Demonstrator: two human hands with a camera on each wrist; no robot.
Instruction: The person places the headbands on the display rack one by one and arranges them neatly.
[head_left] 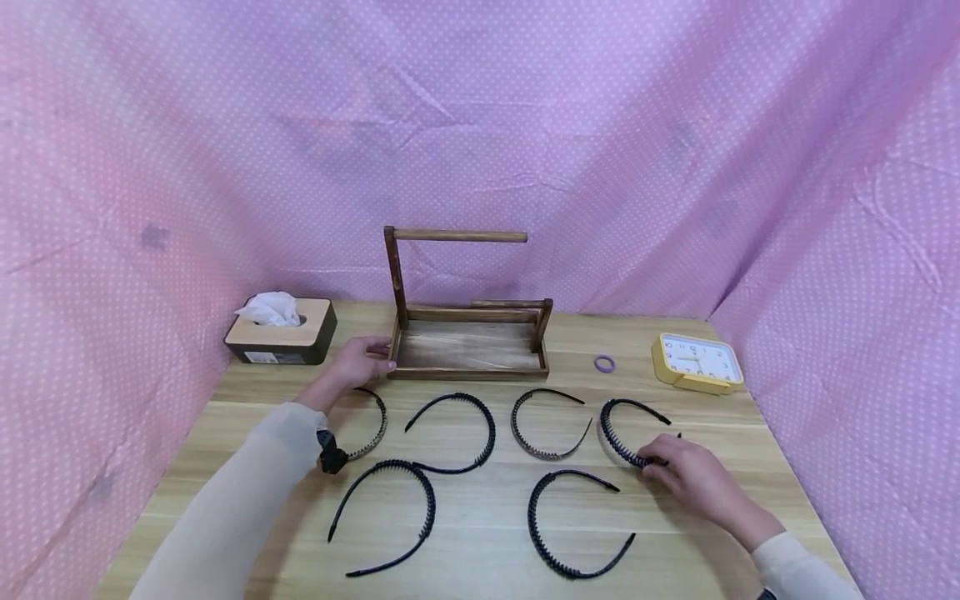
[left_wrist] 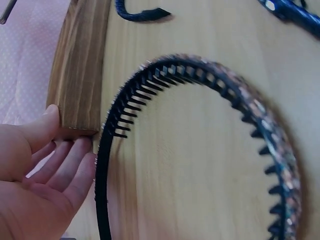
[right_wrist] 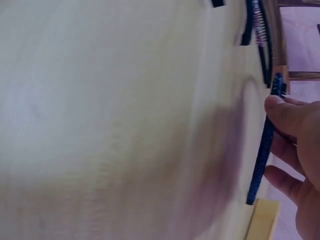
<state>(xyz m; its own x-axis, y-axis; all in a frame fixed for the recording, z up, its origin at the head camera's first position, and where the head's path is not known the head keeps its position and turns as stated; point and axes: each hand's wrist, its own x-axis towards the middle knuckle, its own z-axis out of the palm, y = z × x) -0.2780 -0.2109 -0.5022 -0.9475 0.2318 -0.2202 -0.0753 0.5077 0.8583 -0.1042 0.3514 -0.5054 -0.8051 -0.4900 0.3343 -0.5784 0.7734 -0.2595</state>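
At the left end of a brown wooden display stand point(head_left: 465, 373) is my left hand point(head_left: 360, 362), its thumb and fingers gripping the tray's front corner. The stand has a tall post with a long bar and a shorter post with a short bar. My right hand point(head_left: 693, 475) pinches a dark toothed headband point(head_left: 617, 442) near one end, lifted off the table in the right wrist view. A glittery headband point(left_wrist: 287, 170) lies just below my left hand. Other headbands are a black one point(head_left: 491, 425), another black one point(head_left: 431, 500), a thin one point(head_left: 516, 425) and a dark one point(head_left: 534, 525).
A tissue box point(head_left: 277, 333) stands at the back left. At the back right is a yellow clock point(head_left: 697, 367), with a small purple ring point(head_left: 604, 358) left of it. Pink dotted cloth point(head_left: 480, 125) hangs around the wooden table point(head_left: 480, 550).
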